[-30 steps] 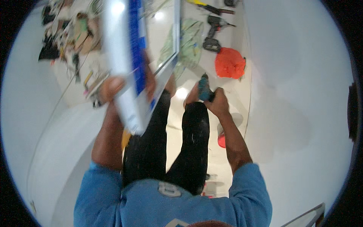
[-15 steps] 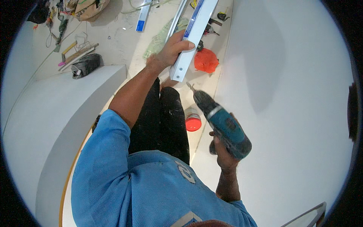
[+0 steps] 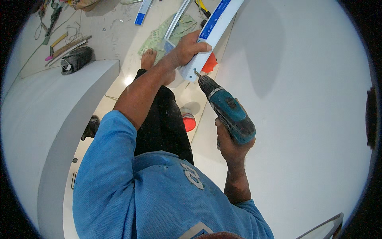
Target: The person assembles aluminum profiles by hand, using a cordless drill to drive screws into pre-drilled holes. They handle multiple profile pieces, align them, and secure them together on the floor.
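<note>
My left hand [image 3: 188, 49] is closed around a long white rail [image 3: 219, 38] with a blue strip along it, near its lower end. The rail slants up and away to the right. Two dark screw heads [image 3: 191, 77] show at that lower end. My right hand [image 3: 231, 146] grips a teal and black cordless drill [image 3: 230, 108], pointed up and left. Its bit [image 3: 197, 73] meets the rail's end by the upper screw; whether it sits in the head is too small to tell.
A red-lidded container [image 3: 188, 120] stands beside my leg. Behind the rail lie a red bundle [image 3: 209, 63] and a pale green cloth [image 3: 151, 39]. A white ledge [image 3: 91, 75] curves along the left, and a dark bag [image 3: 76, 59] lies beyond it. At right rises a white wall [image 3: 302, 119].
My right hand has brought the drill up and left, so its bit now reaches the rail's end. My left hand still holds the rail, which has tilted slightly. The view has shifted.
</note>
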The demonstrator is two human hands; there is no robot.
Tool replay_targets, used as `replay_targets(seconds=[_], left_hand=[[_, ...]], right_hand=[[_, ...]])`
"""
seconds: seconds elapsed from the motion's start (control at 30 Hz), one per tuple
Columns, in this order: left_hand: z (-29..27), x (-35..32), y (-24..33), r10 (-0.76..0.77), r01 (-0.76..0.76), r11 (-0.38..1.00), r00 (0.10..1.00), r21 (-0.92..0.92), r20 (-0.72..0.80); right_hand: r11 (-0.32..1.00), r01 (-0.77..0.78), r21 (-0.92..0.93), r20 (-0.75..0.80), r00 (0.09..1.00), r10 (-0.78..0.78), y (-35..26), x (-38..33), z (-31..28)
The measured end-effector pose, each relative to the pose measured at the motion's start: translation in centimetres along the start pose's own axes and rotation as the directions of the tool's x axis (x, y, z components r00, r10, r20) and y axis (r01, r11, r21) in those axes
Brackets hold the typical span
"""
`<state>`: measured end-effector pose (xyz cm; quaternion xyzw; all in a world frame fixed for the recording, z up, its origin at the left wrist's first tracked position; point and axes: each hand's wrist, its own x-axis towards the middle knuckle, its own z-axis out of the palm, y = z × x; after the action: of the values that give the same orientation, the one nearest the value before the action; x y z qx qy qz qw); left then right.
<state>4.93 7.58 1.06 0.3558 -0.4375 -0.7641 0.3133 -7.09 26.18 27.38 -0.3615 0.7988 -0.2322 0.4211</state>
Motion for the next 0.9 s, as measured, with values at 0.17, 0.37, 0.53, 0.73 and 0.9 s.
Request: replay_targets(seconds=[0.17,0.37,0.53,0.73,0.9], left_hand=[[-0.2,-0.4,0.0,-0.025,0.023,0.999,0.999,0.039,0.033],[0.1,-0.5,0.5,-0.046,0.045,0.999,0.999,0.013,0.029],[0.1,-0.8,1.2,-0.029,0.030,1.000,0.999,-0.003,0.020],[0.9,-0.5,0.8,0.038,-0.035,0.997,0.999,0.075,-0.038],[0.5,-0.3,0.7,-0.040,0.040,0.995,0.999,0.091,-0.002]], right_hand=[[0.989,0.052,-0.141,-0.057,0.997,-0.061,1.1,-0.1,0.6],[0.938,0.114,-0.327,0.033,0.994,-0.109,-1.6,0.4,-0.4],[0.697,0.182,-0.694,0.220,0.975,-0.035,-4.6,1.9,-1.2],[0.933,-0.351,-0.087,0.338,0.870,0.359,-8.3,3.3,-0.3],[0.930,-0.349,-0.117,0.260,0.893,0.367,-8.1,2.8,0.4]])
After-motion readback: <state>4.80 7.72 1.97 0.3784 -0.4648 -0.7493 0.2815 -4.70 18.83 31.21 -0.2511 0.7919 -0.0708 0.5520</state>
